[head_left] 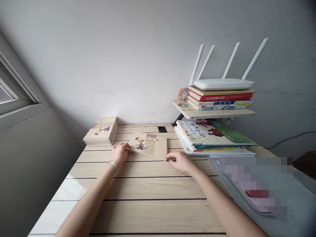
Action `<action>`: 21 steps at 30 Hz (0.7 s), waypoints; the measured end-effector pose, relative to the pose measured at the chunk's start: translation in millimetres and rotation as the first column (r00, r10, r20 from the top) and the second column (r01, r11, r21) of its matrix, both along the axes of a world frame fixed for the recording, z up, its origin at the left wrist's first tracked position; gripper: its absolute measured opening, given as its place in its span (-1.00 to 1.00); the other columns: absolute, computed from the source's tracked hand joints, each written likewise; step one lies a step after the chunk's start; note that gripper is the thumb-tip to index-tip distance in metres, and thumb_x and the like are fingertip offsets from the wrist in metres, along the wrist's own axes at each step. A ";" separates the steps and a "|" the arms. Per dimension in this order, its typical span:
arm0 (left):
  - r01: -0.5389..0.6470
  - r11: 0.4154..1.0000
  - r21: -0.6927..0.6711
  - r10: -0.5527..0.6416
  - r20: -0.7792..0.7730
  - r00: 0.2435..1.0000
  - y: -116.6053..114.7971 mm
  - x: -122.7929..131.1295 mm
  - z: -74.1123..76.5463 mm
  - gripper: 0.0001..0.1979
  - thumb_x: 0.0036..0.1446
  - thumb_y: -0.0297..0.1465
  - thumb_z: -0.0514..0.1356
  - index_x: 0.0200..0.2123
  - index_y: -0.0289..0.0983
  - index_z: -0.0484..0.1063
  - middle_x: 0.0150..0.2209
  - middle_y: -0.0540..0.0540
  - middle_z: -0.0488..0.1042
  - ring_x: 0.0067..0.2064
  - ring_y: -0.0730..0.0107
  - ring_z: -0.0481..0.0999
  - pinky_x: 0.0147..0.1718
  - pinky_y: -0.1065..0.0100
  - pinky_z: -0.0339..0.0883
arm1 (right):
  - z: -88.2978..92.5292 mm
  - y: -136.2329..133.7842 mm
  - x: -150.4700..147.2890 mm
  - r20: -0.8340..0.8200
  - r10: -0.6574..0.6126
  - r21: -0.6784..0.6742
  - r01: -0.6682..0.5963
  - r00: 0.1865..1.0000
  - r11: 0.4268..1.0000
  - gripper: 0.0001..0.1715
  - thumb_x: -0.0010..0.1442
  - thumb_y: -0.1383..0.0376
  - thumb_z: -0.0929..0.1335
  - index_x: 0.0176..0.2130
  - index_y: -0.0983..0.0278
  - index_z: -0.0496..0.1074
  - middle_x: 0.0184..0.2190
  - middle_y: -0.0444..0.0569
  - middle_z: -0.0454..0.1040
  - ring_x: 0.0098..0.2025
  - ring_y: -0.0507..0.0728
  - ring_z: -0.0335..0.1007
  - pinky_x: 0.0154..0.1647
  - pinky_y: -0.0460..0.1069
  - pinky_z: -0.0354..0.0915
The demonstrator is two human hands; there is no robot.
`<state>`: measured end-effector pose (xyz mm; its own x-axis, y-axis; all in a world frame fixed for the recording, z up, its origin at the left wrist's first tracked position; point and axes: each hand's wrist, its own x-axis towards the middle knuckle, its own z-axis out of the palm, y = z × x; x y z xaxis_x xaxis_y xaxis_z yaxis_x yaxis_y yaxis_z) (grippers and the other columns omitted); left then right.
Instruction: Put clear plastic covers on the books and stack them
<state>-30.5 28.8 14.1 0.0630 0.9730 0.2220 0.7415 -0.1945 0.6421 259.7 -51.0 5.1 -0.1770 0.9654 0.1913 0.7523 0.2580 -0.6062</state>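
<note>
A tan notebook with a printed picture of figures on its cover lies on the wooden desk, or just over it; I cannot tell which. My left hand, with silver bangles at the wrist, pinches its left edge. At the near right corner, my right hand has thumb and fingers closed on the notebook. Left of it, against the wall, stands a stack of matching tan notebooks.
A small shelf at the right carries stacked books and a white router with upright antennas. More books lie under it. A black desk socket sits near the wall. A blurred-out item lies at the right.
</note>
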 end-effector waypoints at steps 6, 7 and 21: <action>-0.183 0.980 -0.082 0.197 0.229 0.953 11.2 7.3 3.9 -0.59 -0.09 -0.63 0.13 -0.11 -0.26 0.31 -0.06 -0.21 0.36 -0.04 0.17 0.38 0.01 0.08 0.11 | 11.0 29.1 8.4 -0.120 -0.059 0.029 0.063 0.991 0.998 -0.68 0.06 0.40 0.24 -0.25 0.21 0.52 -0.26 -0.06 0.55 -0.25 0.09 0.46 -0.17 -0.01 0.34; -0.195 0.973 -0.120 0.222 0.282 0.933 4.1 12.8 1.5 -0.58 -0.08 -0.62 0.13 -0.08 -0.30 0.27 -0.05 -0.25 0.35 -0.05 0.19 0.39 -0.02 0.10 0.17 | 10.7 39.8 12.3 -0.123 -0.144 0.067 0.153 0.982 0.986 -0.67 0.09 0.37 0.23 -0.19 0.21 0.49 -0.18 -0.03 0.52 -0.20 0.10 0.45 -0.14 0.00 0.33; 0.164 0.900 -0.403 0.272 0.816 0.510 -31.1 56.8 8.1 -0.68 0.07 -0.38 0.14 -0.09 -0.28 0.21 -0.14 -0.18 0.45 -0.11 0.38 0.47 -0.21 0.41 0.30 | -11.2 46.1 -3.1 -0.067 -0.202 -0.014 0.202 0.977 0.979 -0.70 0.06 0.19 0.30 -0.20 0.14 0.52 -0.21 -0.06 0.52 -0.27 0.12 0.44 -0.24 -0.02 0.32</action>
<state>26.3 -2.3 22.3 0.0047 0.9685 -0.2490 -0.1965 0.2451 0.9494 256.6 -4.9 -6.0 0.0348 0.9813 0.1895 0.7456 0.1008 -0.6587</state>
